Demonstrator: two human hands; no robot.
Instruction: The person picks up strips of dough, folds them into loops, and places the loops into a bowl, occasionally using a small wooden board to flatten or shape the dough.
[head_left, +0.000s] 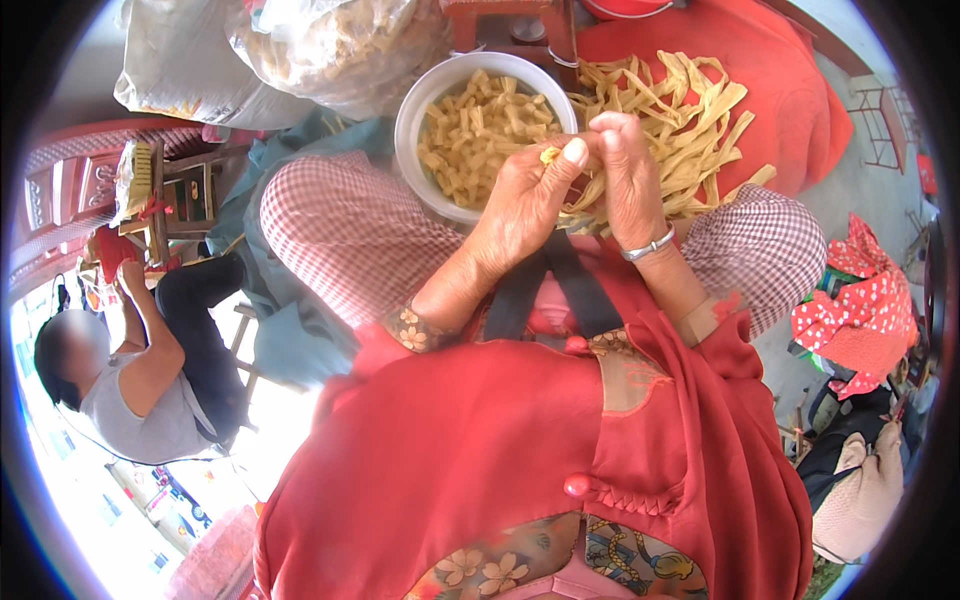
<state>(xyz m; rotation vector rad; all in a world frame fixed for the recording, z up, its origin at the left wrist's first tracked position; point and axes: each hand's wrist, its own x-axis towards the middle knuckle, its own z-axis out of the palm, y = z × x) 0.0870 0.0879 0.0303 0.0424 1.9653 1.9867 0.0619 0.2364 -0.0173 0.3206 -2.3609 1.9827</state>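
Observation:
My left hand (536, 187) is closed around a small yellow piece (550, 156) that pokes out between thumb and fingers, beside the right rim of a white basin (409, 142). In the basin lie many short, pale yellow cut pieces (480, 127). My right hand (626, 169), with a metal bangle at the wrist, is raised with its fingertips close to my left hand; whether it grips anything is hidden. Long, flat yellowish strips (697, 120), of a dried-looking material, lie in a loose pile behind and right of my right hand, partly on a red cloth (795, 112).
Large plastic bags (337, 52) stand beyond the basin to the left. A red wooden stool (499, 19) stands behind the basin. My knees in checked trousers flank the work. Another person (142, 375) sits at the far left. A red dotted cloth (862, 315) lies at the right.

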